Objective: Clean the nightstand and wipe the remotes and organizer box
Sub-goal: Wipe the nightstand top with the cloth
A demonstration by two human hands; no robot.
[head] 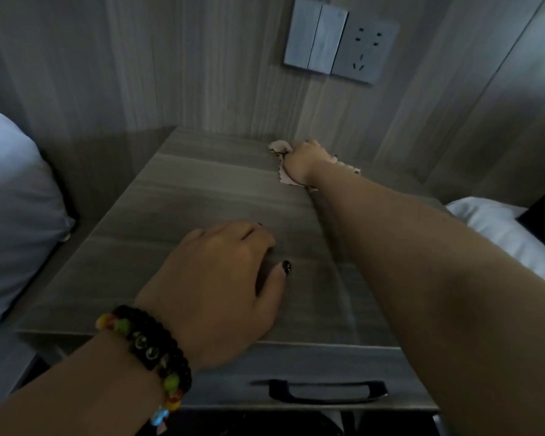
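The right hand [299, 163] reaches to the far right corner of the nightstand [183, 196], its fingers clenched on a crumpled pale cloth [282, 152] pressed against the top near the wall. The cloth's long axis runs roughly front to back beneath the hand. The left hand [221, 281] rests on the near edge, fingers released and loosely spread, above the drawer handle [328, 390].

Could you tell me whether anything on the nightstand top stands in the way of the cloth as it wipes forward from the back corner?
Nothing visible except the left hand, resting on the nightstand near its front; the right hand grips the cloth.
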